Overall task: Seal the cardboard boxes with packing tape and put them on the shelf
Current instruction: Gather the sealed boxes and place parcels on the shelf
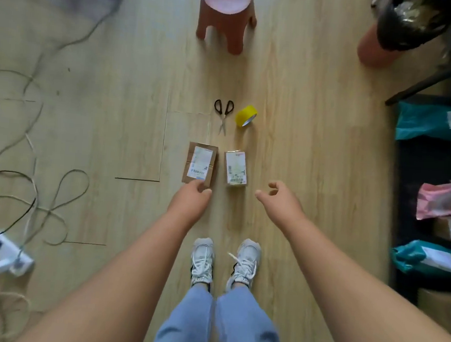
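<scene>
Head view: left hand (192, 195) at left cardboard box (200, 163), contents hidden.

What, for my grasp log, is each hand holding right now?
Left hand: at the left box, grip cannot be told.
Right hand: open, holding nothing.

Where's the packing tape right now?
In the head view, the yellow tape roll lies on the floor just right of the scissors, beyond the right-hand box.
</scene>
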`<state>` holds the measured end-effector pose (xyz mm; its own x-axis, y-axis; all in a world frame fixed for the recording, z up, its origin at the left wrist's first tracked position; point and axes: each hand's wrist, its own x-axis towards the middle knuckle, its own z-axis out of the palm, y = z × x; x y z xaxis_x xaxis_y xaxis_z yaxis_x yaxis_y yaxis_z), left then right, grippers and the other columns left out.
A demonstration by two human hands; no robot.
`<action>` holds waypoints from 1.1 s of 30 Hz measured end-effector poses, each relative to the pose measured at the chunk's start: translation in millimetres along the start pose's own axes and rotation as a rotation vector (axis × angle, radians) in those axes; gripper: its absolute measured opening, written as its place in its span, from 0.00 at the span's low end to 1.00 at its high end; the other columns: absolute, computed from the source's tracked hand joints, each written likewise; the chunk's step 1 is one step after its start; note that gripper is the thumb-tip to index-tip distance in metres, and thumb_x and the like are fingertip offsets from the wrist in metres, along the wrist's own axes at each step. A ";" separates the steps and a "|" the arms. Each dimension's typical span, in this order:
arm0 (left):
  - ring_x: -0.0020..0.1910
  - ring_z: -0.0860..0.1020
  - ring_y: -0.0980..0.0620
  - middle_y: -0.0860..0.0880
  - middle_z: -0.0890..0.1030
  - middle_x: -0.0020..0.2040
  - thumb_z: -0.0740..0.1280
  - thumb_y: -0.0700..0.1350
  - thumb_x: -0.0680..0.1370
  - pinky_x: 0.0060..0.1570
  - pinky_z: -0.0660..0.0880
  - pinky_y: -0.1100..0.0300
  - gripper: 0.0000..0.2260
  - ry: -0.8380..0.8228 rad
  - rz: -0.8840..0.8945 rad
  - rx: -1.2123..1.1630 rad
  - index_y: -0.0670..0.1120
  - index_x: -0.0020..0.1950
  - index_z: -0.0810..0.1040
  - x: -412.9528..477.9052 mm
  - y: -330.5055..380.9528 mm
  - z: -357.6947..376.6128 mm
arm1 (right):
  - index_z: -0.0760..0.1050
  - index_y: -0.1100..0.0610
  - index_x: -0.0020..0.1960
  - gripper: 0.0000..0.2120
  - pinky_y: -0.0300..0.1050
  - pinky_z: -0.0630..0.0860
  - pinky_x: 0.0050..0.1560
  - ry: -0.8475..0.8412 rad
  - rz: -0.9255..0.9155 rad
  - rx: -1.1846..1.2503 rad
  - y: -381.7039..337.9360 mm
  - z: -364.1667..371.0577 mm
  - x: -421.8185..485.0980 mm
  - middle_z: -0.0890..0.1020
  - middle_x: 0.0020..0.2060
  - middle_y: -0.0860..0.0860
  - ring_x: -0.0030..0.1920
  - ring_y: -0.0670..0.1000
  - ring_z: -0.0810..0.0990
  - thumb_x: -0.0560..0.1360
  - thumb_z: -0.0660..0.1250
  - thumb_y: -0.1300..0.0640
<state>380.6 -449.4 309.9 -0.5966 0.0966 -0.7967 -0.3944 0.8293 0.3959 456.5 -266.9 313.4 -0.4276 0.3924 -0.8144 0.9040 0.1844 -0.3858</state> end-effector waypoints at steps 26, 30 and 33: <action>0.55 0.81 0.46 0.48 0.81 0.61 0.64 0.49 0.80 0.57 0.79 0.48 0.20 0.044 -0.060 -0.301 0.46 0.71 0.73 330.3 -84.6 200.2 | 0.72 0.55 0.68 0.22 0.57 0.77 0.63 -0.093 0.070 0.265 119.4 155.4 334.4 0.80 0.60 0.51 0.55 0.53 0.80 0.78 0.68 0.46; 0.59 0.80 0.45 0.50 0.77 0.67 0.66 0.58 0.76 0.57 0.79 0.44 0.36 0.069 -0.049 -0.395 0.55 0.80 0.54 306.6 -76.5 185.9 | 0.64 0.51 0.73 0.28 0.55 0.78 0.62 -0.130 0.038 0.289 112.2 139.9 305.4 0.77 0.58 0.48 0.53 0.52 0.77 0.78 0.70 0.46; 0.51 0.83 0.47 0.49 0.78 0.64 0.64 0.56 0.80 0.48 0.83 0.48 0.33 0.081 -0.022 -0.447 0.62 0.80 0.50 280.6 -65.7 168.3 | 0.66 0.50 0.66 0.22 0.55 0.78 0.62 -0.164 0.012 0.374 105.3 120.1 275.9 0.80 0.53 0.48 0.55 0.54 0.80 0.77 0.72 0.51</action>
<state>356.8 -384.1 -16.5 -0.6305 0.0233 -0.7758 -0.6599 0.5101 0.5516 433.6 -247.5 -3.9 -0.4388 0.2381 -0.8665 0.8591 -0.1717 -0.4822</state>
